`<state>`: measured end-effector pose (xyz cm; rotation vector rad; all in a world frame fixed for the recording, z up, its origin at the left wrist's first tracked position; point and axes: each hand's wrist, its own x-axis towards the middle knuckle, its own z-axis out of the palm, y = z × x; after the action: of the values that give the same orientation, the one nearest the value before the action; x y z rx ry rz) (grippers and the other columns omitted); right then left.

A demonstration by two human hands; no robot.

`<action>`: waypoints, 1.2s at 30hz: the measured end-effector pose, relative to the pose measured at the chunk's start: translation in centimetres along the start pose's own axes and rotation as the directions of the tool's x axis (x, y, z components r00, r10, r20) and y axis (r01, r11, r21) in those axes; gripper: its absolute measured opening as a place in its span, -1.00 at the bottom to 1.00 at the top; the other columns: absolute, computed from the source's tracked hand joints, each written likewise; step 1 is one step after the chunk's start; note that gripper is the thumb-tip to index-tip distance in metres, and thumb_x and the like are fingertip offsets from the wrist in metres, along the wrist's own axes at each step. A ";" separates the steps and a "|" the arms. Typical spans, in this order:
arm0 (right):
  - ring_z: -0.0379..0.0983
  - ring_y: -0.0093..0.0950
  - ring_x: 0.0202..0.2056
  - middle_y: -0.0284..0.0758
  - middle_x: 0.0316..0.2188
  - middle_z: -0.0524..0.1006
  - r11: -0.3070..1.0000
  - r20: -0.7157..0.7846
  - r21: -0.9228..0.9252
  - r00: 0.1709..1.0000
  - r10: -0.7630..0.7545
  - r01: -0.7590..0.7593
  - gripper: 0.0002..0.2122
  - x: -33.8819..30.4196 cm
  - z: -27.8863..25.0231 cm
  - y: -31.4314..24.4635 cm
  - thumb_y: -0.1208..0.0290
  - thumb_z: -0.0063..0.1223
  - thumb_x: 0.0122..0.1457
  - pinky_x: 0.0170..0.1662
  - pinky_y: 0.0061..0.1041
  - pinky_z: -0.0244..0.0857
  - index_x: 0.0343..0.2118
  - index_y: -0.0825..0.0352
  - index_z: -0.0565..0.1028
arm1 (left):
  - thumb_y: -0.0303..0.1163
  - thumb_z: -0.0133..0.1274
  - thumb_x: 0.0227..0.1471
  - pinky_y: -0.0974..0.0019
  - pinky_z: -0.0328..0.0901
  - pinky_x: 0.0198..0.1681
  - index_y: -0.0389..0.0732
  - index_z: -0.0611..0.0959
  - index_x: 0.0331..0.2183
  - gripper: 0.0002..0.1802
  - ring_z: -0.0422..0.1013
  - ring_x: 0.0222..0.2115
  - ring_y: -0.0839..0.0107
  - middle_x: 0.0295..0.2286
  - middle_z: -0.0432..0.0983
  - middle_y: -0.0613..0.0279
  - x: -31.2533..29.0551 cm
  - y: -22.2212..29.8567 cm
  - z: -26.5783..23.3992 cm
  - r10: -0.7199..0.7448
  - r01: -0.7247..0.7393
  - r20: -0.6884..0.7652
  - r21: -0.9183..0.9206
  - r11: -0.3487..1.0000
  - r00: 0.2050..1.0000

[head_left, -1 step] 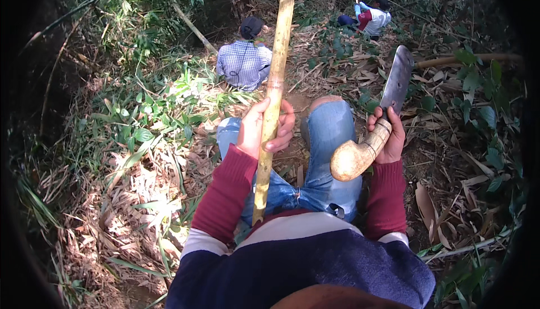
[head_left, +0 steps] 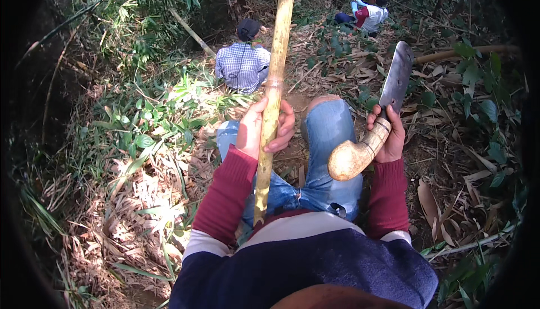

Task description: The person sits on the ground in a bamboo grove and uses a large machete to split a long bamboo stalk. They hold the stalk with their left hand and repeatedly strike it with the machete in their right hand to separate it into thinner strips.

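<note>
My left hand (head_left: 267, 126) is closed round the middle of a yellowish bamboo stick (head_left: 277, 61). The stick stands nearly upright before me, its far end cut on a slant and its near end close to my waist. My right hand (head_left: 389, 134) grips a machete (head_left: 397, 78) where the handle meets the blade. Its broad, dark steel blade points up and away from me. The pale wooden handle (head_left: 351, 160) has dark bands and bends into a thick, rounded butt toward my right knee. Stick and machete are apart.
My jeans-clad knees (head_left: 332, 129) are bent between my hands. Ahead sits a person in a checked shirt (head_left: 239, 66); another person (head_left: 371, 16) sits farther off at the right. Dry leaves (head_left: 129, 213) and green plants cover the ground. A brown stem (head_left: 450, 54) lies at the right.
</note>
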<state>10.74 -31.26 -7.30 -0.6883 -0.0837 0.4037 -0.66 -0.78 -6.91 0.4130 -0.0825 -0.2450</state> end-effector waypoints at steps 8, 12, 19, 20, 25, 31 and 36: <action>0.55 -0.39 -0.46 -0.19 -0.35 0.53 0.990 -0.006 -0.053 0.991 -0.132 0.132 -0.76 0.7 -0.8 -2.2 0.38 0.04 0.33 -0.46 -0.44 0.50 -0.02 0.26 0.30 | 0.00 -0.37 0.38 0.45 0.23 -0.69 -0.47 0.30 0.22 -0.28 0.24 -0.74 0.42 -0.69 0.27 0.28 4.8 -3.2 1.9 0.030 -0.015 -0.032 0.402 0.915 0.999; 0.55 -0.39 -0.48 -0.19 -0.36 0.52 0.993 -0.028 -0.040 0.993 -0.111 0.110 -0.78 1.0 -2.4 -2.6 0.38 0.04 0.33 -0.48 -0.45 0.49 -0.06 0.29 0.32 | -0.29 -0.04 0.28 0.48 0.28 -0.68 -0.37 0.33 0.13 -0.51 0.35 -0.74 0.48 -0.70 0.38 0.25 5.4 -3.9 2.2 0.126 -0.050 -0.076 0.632 0.773 0.989; 0.56 -0.32 -0.36 -0.16 -0.30 0.56 0.987 0.032 -0.020 0.986 -0.162 0.162 -0.80 1.0 -3.0 -2.5 0.36 -0.06 0.39 -0.34 -0.36 0.50 -0.04 0.34 0.38 | -0.44 0.02 0.24 0.46 0.32 -0.67 -0.22 0.32 0.10 -0.57 0.39 -0.74 0.46 -0.67 0.44 0.20 5.8 -5.1 2.4 0.131 -0.021 -0.116 0.666 0.745 0.984; 0.56 -0.32 -0.37 -0.16 -0.30 0.56 0.986 0.032 -0.024 0.986 -0.163 0.164 -0.81 1.1 -2.9 -2.5 0.36 -0.06 0.39 -0.35 -0.37 0.50 -0.05 0.34 0.38 | -0.44 0.02 0.24 0.46 0.32 -0.67 -0.22 0.32 0.11 -0.57 0.39 -0.74 0.46 -0.67 0.44 0.20 5.8 -5.2 2.4 0.135 -0.026 -0.116 0.661 0.750 0.984; 0.55 -0.35 -0.47 -0.17 -0.39 0.57 0.980 0.040 -0.093 0.984 -0.172 0.175 -0.84 0.6 -2.6 -3.6 0.34 -0.04 0.38 -0.41 -0.39 0.48 -0.12 0.31 0.41 | -0.41 0.04 0.27 0.46 0.35 -0.60 -0.23 0.34 0.07 -0.62 0.45 -0.68 0.48 -0.63 0.48 0.22 5.4 -4.8 2.4 0.127 -0.041 -0.101 0.603 0.797 0.987; 0.55 -0.49 -0.50 -0.25 -0.51 0.56 0.864 -0.069 -0.460 0.962 -0.266 0.205 -0.85 -0.5 2.6 -6.3 0.39 0.16 0.28 -0.45 -0.47 0.45 -0.23 0.35 0.47 | -0.28 -0.11 0.36 0.47 0.24 -0.66 -0.26 0.35 0.07 -0.64 0.30 -0.77 0.50 -0.67 0.39 0.25 5.5 -3.9 2.6 0.038 0.003 -0.064 0.549 0.836 0.997; 0.46 -0.56 -0.54 -0.34 -0.53 0.53 -0.005 0.368 -0.915 0.827 -0.425 0.404 -0.75 0.0 4.8 -5.4 0.54 0.19 0.15 -0.47 -0.51 0.30 -0.08 0.31 0.55 | -0.20 -0.24 0.41 0.46 0.10 -0.72 -0.29 0.35 0.08 -0.60 0.21 -0.81 0.50 -0.72 0.26 0.29 7.8 -5.8 1.1 -0.032 0.032 -0.005 0.255 0.966 0.999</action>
<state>11.52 -32.12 -0.19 -1.9904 -0.5982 -0.3913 5.47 -8.28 -8.07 0.6712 -0.1072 -0.2670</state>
